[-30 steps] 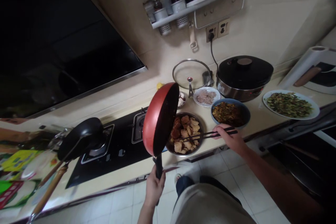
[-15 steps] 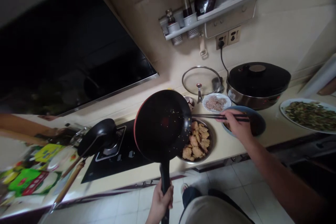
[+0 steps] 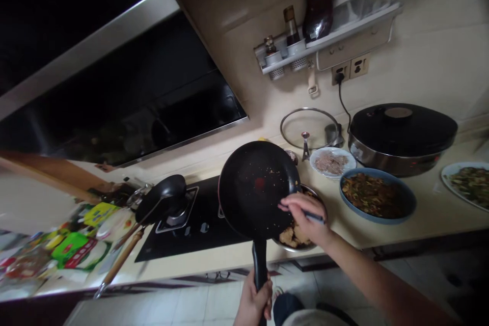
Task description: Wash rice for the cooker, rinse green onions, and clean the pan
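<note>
My left hand (image 3: 255, 296) is wrapped round the black handle of a frying pan (image 3: 252, 198), which is tilted with its inside facing me. Crumbs cling to the dark surface around a red centre spot. My right hand (image 3: 305, 216) grips chopsticks (image 3: 314, 217) over the pan's right edge; their tips are hard to make out against the dark pan. Under that hand and the pan's rim is a metal bowl (image 3: 324, 209) of golden fried pieces (image 3: 292, 237), partly hidden.
To the right stand a blue bowl of cooked food (image 3: 374, 196), a white plate of shredded food (image 3: 331, 162), an electric pot (image 3: 401, 137) and a plate of greens (image 3: 469, 183). A wok (image 3: 162, 198) sits on the stove at left. The range hood (image 3: 171, 97) hangs above.
My right hand has moved left from above the blue bowl to the pan's right edge, the chopsticks swinging with it. The view has shifted, so the surroundings appear further right and lower.
</note>
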### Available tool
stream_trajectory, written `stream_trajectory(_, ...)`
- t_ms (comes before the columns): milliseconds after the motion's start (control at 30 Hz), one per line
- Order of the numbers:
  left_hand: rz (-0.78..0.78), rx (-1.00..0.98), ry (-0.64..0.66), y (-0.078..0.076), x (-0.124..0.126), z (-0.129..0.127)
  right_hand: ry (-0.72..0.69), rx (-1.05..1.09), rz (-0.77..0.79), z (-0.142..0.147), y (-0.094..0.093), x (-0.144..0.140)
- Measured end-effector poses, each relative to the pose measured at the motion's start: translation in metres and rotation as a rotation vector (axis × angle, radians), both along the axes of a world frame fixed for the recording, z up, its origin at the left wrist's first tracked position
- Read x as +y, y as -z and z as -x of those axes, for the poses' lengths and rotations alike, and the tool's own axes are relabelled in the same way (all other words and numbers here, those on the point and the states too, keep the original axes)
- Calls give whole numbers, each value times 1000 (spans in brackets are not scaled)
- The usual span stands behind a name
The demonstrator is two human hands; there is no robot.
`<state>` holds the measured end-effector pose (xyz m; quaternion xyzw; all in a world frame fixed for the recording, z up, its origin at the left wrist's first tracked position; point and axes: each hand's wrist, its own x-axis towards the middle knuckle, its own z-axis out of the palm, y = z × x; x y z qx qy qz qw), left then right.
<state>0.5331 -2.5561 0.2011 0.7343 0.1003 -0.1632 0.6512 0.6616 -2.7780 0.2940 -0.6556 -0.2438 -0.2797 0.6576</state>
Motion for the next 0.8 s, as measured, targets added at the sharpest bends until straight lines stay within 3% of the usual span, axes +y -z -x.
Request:
stream_trajectory(100,-25,1,-26,3,3,-1,178,83,4,-8,3,-26)
stream_trajectory(300,-72,-48,-70,21,12,3,276,68,238,-5,18,-73)
stream_trajectory(500,-154,-135,-163,32,14,7,187,77,317,9,49,-94)
stream_trajectory(667,-234,-165,-204,29,8,5,335,43,163,7,31,-88)
stream_trajectory(800,-269,-192,-200,24,3,7,333,-15,128,16,20,-76)
